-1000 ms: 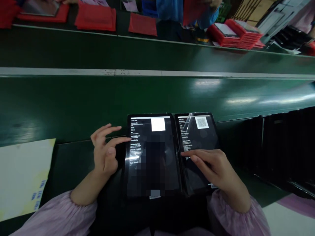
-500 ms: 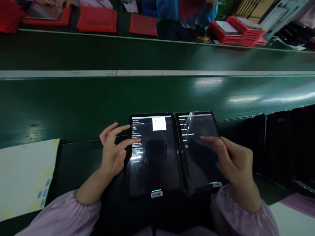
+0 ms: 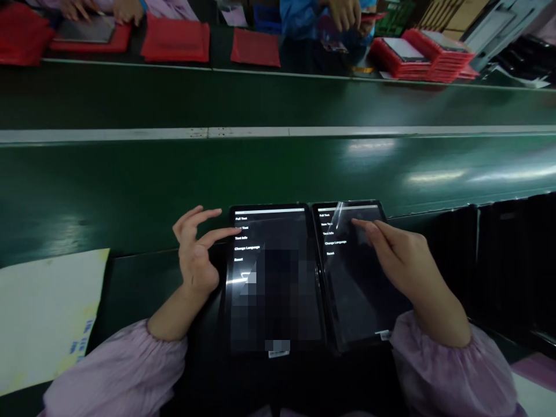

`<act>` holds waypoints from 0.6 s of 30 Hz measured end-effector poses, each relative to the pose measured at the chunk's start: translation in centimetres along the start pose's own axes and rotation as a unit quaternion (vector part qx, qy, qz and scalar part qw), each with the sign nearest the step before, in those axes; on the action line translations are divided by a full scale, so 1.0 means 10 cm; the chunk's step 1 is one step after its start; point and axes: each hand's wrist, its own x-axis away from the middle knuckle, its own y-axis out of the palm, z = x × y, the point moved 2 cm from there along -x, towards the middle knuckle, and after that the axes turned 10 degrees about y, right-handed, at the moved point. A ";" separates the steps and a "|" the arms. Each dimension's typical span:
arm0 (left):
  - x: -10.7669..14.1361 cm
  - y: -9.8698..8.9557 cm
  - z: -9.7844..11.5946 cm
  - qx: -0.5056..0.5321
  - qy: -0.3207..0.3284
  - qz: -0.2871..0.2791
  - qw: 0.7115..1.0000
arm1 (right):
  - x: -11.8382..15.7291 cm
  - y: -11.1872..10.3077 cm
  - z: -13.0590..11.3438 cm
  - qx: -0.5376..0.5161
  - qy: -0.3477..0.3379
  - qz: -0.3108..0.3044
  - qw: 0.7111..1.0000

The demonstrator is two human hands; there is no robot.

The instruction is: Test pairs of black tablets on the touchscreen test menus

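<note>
Two black tablets lie side by side, the left tablet point(image 3: 278, 313) and the right tablet point(image 3: 360, 289), each lit with a short text menu. My left hand point(image 3: 197, 249) is spread at the left tablet's upper left edge, its index fingertip over the second menu line. My right hand point(image 3: 402, 255) points at the upper part of the right tablet, index finger out and the thumb close beside it, holding nothing. Whether either fingertip touches the glass cannot be made out. Clear film shows on the right tablet, and a small label sits at each lower edge.
A pale sheet point(image 3: 47, 318) lies at left, dark stacked objects point(image 3: 516, 255) at right. Beyond the green surface point(image 3: 174, 179), other people's hands work among red pouches point(image 3: 176, 40) and a stack of red-wrapped tablets point(image 3: 408, 61).
The left tablet has switched from an info page with a white code square to the menu. My right hand has moved up its screen, and my left index finger is higher.
</note>
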 end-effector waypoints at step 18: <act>0.02 -0.01 0.00 -0.007 0.054 -0.018 0.998 | 0.31 -0.12 -0.06 -0.085 0.048 0.009 0.995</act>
